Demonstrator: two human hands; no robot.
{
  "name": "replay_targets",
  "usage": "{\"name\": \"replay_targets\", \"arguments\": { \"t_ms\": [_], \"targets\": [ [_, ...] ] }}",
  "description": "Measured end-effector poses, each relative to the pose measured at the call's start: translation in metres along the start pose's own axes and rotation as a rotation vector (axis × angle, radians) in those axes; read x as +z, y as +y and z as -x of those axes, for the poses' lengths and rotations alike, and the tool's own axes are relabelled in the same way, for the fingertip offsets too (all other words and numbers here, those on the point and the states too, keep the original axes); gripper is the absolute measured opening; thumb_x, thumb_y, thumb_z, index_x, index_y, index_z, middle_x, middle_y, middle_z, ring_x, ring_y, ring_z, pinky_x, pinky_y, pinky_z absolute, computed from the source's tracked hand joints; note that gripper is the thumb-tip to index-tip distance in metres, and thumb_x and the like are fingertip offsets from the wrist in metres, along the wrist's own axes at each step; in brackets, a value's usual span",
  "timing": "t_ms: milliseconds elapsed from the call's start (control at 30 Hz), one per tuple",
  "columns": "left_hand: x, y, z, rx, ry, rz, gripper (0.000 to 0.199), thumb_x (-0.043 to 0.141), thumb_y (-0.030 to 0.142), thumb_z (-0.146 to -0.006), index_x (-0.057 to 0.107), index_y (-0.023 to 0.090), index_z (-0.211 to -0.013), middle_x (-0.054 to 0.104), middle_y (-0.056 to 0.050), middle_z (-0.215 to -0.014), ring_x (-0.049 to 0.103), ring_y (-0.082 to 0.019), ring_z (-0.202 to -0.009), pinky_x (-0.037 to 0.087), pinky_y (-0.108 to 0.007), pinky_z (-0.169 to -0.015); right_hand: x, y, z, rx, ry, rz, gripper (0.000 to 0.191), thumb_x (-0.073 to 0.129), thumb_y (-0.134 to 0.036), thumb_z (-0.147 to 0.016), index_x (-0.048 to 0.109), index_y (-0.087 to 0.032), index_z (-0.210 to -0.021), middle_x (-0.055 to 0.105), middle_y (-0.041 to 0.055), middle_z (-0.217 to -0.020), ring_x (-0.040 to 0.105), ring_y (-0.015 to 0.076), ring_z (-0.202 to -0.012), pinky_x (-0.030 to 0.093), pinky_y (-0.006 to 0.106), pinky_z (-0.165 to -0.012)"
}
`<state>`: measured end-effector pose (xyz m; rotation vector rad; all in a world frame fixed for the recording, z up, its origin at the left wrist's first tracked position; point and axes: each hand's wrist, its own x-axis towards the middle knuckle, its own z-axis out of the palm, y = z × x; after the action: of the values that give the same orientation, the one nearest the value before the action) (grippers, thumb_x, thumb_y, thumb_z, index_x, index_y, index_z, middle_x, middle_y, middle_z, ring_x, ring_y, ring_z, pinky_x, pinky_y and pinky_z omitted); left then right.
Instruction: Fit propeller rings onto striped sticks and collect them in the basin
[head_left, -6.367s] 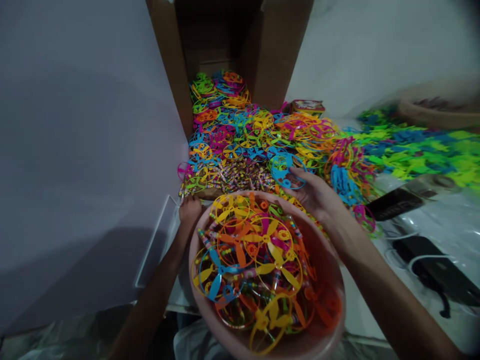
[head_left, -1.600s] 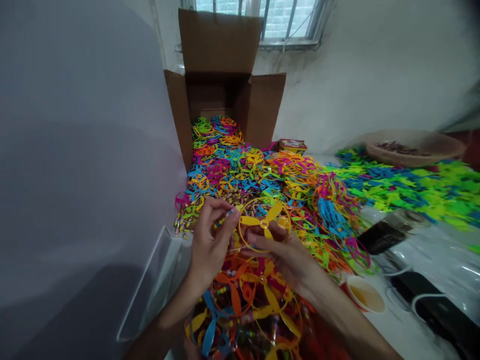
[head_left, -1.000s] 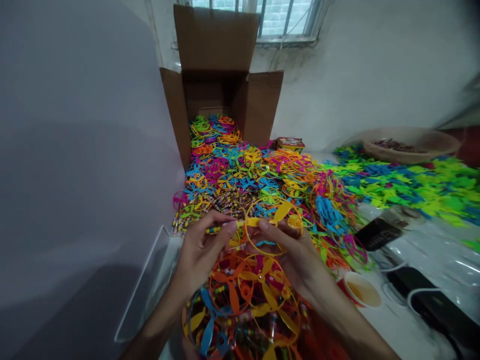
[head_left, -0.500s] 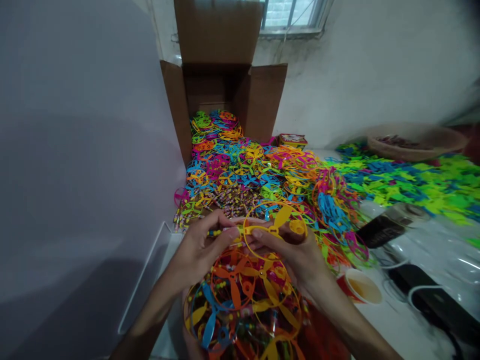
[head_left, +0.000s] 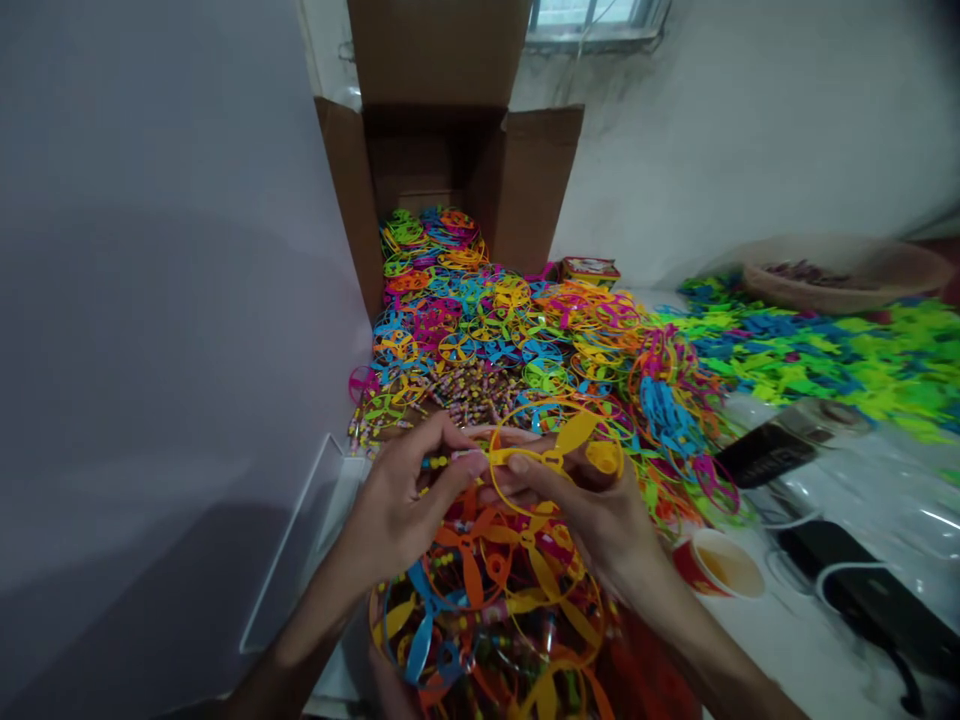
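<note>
My left hand (head_left: 409, 490) pinches a thin beaded stick (head_left: 442, 462), its yellow, blue and pink parts showing between thumb and fingers. A yellow ringed propeller (head_left: 574, 435) is gripped in my right hand (head_left: 581, 490), thumb over its rim. The propeller's left edge meets the stick's end between the hands; whether they are joined cannot be made out. Below both hands is a round tub (head_left: 381, 650) holding orange, blue and yellow propellers and beaded sticks.
An open cardboard box (head_left: 439, 60) stands behind a heap of coloured propellers (head_left: 480, 310) and sticks. To the right are a paper cup (head_left: 720, 562), a dark can (head_left: 787, 440), a black device (head_left: 847, 575), green and blue pieces (head_left: 840, 350) and a pink basin (head_left: 840, 290).
The view has shifted slightly, with the background a little higher. The stick has turned or slid slightly in my left fingers, and a pink part now shows at the fingertips.
</note>
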<state>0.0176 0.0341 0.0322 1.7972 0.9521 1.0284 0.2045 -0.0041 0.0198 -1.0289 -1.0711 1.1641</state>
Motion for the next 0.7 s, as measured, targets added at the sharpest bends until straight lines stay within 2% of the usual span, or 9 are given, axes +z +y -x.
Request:
{"name": "replay_targets", "arguments": {
  "t_ms": [167,367,533,600,700],
  "targets": [
    [-0.002,-0.001,0.002,0.009,-0.063,0.01,0.025,0.06,0.041,-0.096,0.059,0.021,-0.081,0.063,0.001,-0.076,0.057,-0.014,-0.068,0.04,-0.022,-0.057,0.001,-0.001,0.002,-0.024,-0.012,0.005,0.017,0.085,-0.037,-0.078,0.082,-0.027,-0.092,0.081,0.0049,-0.09,0.077,0.0248,-0.073,0.064,0.036,-0.069],
    [0.002,-0.003,-0.002,0.058,-0.028,-0.038,0.023,0.06,0.04,-0.095,0.061,0.022,-0.081,0.063,0.0,-0.077,0.059,-0.015,-0.072,0.044,-0.024,-0.063,-0.001,0.0,0.003,-0.05,-0.002,0.034,0.016,0.084,-0.038,-0.079,0.083,-0.028,-0.091,0.081,0.0053,-0.091,0.076,0.0254,-0.074,0.064,0.037,-0.071],
    [0.002,-0.003,-0.002,0.073,-0.031,-0.051,0.018,0.061,0.038,-0.096,0.065,0.023,-0.088,0.068,-0.001,-0.085,0.064,-0.018,-0.081,0.048,-0.026,-0.071,-0.01,0.003,-0.011,0.012,-0.044,0.056,0.015,0.086,-0.038,-0.075,0.082,-0.027,-0.086,0.081,0.0036,-0.096,0.077,0.026,-0.082,0.062,0.038,-0.076],
    [-0.001,-0.002,-0.002,0.13,0.004,-0.076,0.013,0.06,0.035,-0.097,0.068,0.024,-0.096,0.071,-0.003,-0.091,0.066,-0.019,-0.087,0.049,-0.029,-0.078,-0.019,0.001,-0.02,0.019,-0.075,0.064,0.022,0.089,-0.041,-0.07,0.082,-0.029,-0.087,0.081,0.0032,-0.097,0.076,0.0279,-0.087,0.061,0.041,-0.081],
    [-0.006,-0.002,-0.001,0.303,0.092,-0.12,0.013,0.063,0.026,-0.095,0.07,0.026,-0.107,0.073,-0.005,-0.101,0.067,-0.022,-0.096,0.05,-0.034,-0.086,-0.039,-0.007,-0.029,-0.023,-0.096,0.072,0.051,0.095,-0.048,-0.056,0.081,-0.031,-0.102,0.078,0.005,-0.112,0.072,0.0331,-0.107,0.057,0.044,-0.093]
  ]
}}
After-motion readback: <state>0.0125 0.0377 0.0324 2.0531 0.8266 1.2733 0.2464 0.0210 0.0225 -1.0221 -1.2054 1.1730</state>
